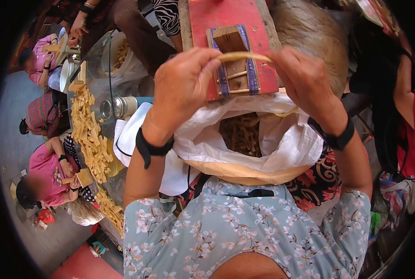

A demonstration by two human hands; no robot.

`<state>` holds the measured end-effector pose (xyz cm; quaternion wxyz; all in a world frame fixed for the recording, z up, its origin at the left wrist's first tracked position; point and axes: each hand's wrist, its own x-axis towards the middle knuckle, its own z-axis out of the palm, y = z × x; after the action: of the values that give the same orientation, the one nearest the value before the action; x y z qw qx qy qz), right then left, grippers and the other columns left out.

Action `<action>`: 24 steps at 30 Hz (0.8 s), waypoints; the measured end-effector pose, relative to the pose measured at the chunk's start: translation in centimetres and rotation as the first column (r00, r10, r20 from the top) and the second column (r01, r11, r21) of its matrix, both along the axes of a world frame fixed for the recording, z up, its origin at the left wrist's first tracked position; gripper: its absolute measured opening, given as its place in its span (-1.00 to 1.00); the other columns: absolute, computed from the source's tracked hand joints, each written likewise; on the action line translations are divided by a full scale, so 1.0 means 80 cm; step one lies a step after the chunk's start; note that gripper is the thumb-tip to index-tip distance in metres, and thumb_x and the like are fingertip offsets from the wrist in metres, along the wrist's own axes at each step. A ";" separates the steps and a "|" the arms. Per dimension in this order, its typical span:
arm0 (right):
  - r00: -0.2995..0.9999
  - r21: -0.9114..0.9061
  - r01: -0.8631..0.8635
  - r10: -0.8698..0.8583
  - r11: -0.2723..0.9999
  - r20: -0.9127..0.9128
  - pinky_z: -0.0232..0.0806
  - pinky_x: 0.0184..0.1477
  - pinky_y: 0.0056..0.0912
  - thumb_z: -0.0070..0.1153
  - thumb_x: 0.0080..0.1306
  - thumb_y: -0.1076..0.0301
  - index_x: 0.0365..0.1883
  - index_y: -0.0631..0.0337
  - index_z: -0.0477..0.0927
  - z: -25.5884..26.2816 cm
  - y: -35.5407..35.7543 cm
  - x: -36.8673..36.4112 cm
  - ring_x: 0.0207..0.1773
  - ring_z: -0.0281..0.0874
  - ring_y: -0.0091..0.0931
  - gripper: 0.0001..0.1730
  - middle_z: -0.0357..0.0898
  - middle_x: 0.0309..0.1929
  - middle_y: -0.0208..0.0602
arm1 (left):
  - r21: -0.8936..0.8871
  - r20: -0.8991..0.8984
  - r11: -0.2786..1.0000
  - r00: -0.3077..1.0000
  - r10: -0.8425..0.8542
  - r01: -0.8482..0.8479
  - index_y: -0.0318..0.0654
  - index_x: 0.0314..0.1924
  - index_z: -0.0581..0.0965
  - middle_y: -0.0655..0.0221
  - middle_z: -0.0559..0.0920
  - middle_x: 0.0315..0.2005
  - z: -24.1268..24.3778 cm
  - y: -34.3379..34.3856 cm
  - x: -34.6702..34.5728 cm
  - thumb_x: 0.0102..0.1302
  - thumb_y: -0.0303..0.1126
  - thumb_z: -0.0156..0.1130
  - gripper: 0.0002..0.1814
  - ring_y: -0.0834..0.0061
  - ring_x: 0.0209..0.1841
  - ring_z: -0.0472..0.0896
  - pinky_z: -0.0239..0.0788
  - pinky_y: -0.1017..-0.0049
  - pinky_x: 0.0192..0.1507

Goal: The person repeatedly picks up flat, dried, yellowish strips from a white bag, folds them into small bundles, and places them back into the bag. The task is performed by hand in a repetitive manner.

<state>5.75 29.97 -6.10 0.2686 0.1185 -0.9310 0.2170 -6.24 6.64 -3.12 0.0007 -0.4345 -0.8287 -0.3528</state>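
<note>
A thin tan strip (244,55) is stretched between my two hands, bowed slightly upward. My left hand (184,87) pinches its left end and my right hand (299,75) has its right end between the fingers. Beneath the strip, a wooden block device (228,36) bound with blue printed tape, with thin sticks across its lower part, lies on a red board (204,14). Just below my hands, a woven sack with a white plastic liner (287,139) stands open against my body; many brownish strips (244,136) lie inside it.
Left of me, a glass-topped table (99,83) bears a long heap of yellow strips (88,129), a glass jar (115,107) and a white cap (134,129). A bucket (118,55) holds more strips. Several people sit around. A large tan bundle (312,38) is beyond my right hand.
</note>
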 end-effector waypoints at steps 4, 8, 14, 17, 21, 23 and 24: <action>0.992 0.124 0.033 -0.047 0.992 0.116 0.46 -0.37 -0.12 0.21 0.34 0.44 -0.18 0.12 0.58 -0.040 0.013 -0.031 -0.31 0.68 -0.18 -0.89 0.61 -0.41 -0.19 | -0.067 0.006 0.997 0.999 0.034 -0.033 -0.22 -0.12 0.72 0.20 0.75 -0.27 -0.034 0.006 -0.021 0.46 -0.30 0.28 -0.82 0.08 -0.23 0.72 0.53 0.23 -0.21; 0.989 -0.015 0.038 -0.035 0.999 0.141 0.49 -0.37 -0.13 0.17 0.27 0.50 -0.15 0.09 0.60 -0.064 0.025 -0.006 -0.33 0.70 -0.19 -0.81 0.65 -0.41 -0.20 | -0.112 0.041 0.993 0.999 0.028 -0.024 -0.24 -0.09 0.74 0.19 0.75 -0.26 -0.033 -0.015 0.003 0.40 -0.37 0.34 -0.84 0.09 -0.23 0.73 0.56 0.27 -0.19; 0.989 0.096 -0.137 0.141 0.986 -0.042 0.49 -0.36 -0.30 0.26 0.21 0.40 0.01 0.06 0.66 -0.004 -0.015 0.028 -0.31 0.67 -0.35 -0.64 0.61 -0.35 -0.43 | 0.261 0.534 0.962 0.843 -0.074 -0.081 -0.40 0.09 0.71 0.34 0.79 -0.23 0.013 -0.038 0.050 0.54 -0.30 0.31 -0.69 0.64 -0.34 0.66 0.50 0.59 -0.27; 0.961 0.212 -0.209 0.241 0.955 -0.139 0.49 -0.32 -0.37 0.28 0.18 0.32 0.04 0.07 0.66 0.012 -0.038 0.032 -0.26 0.64 -0.41 -0.59 0.56 -0.33 -0.50 | 0.096 0.885 0.995 0.455 -0.097 0.026 -0.38 0.11 0.70 0.45 0.72 -0.36 0.022 -0.041 0.068 0.63 -0.22 0.18 -0.64 0.75 -0.43 0.56 0.38 0.70 -0.35; 0.939 0.208 -0.185 0.236 0.960 -0.252 0.53 -0.21 -0.36 0.29 0.20 0.26 0.02 0.08 0.66 -0.003 -0.045 0.032 -0.18 0.66 -0.39 -0.60 0.60 -0.26 -0.44 | 0.069 0.946 0.987 0.305 -0.110 0.142 -0.38 -0.09 0.70 0.51 0.62 -0.52 0.027 -0.040 0.079 0.61 -0.31 0.17 -0.73 0.74 -0.53 0.50 0.34 0.68 -0.45; 0.963 -0.004 -0.166 0.161 0.986 -0.218 0.55 -0.13 -0.33 0.24 0.23 0.42 0.01 0.16 0.66 -0.021 -0.035 0.036 -0.15 0.69 -0.31 -0.66 0.68 -0.18 -0.31 | 0.148 0.916 0.981 0.356 -0.183 0.124 -0.40 -0.15 0.70 0.49 0.61 -0.55 0.041 -0.043 0.090 0.59 -0.37 0.16 -0.75 0.73 -0.56 0.49 0.33 0.66 -0.49; 0.974 -0.113 -0.148 0.126 0.982 -0.186 0.56 -0.12 -0.32 0.22 0.24 0.48 0.01 0.19 0.66 -0.030 -0.030 0.037 -0.14 0.69 -0.28 -0.66 0.69 -0.16 -0.28 | 0.231 0.887 0.966 0.383 -0.257 0.114 -0.41 -0.17 0.70 0.48 0.62 -0.55 0.054 -0.048 0.096 0.57 -0.40 0.16 -0.76 0.72 -0.58 0.49 0.33 0.65 -0.50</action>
<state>8.70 27.58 -8.52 0.3421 0.1842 -0.8772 0.2820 1.42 2.84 1.23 -0.4613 -0.2607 -0.6155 -0.5834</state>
